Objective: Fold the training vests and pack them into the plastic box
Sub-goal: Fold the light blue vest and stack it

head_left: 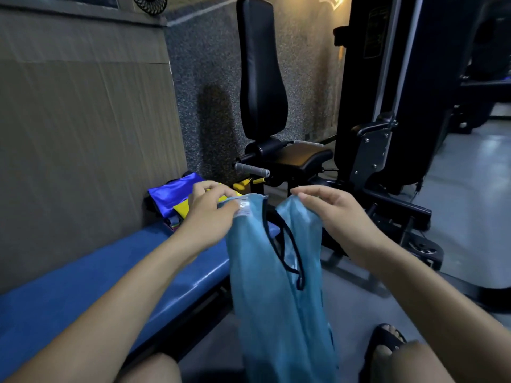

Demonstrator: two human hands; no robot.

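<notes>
Left hand point(213, 214) and right hand point(329, 211) each pinch a shoulder strap of a light blue vest point(279, 286), hanging beside the blue tabletop point(83, 286). Folding has barely begun; next, bring the straps together.

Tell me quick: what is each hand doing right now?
Left hand: pinches one shoulder strap of the light blue vest, by the white label.
Right hand: pinches the other shoulder strap; the vest hangs down between them.

Vest point(276, 272) hanging right of bench point(83, 272), vest pile point(177, 200) perhaps on bench's far end
</notes>
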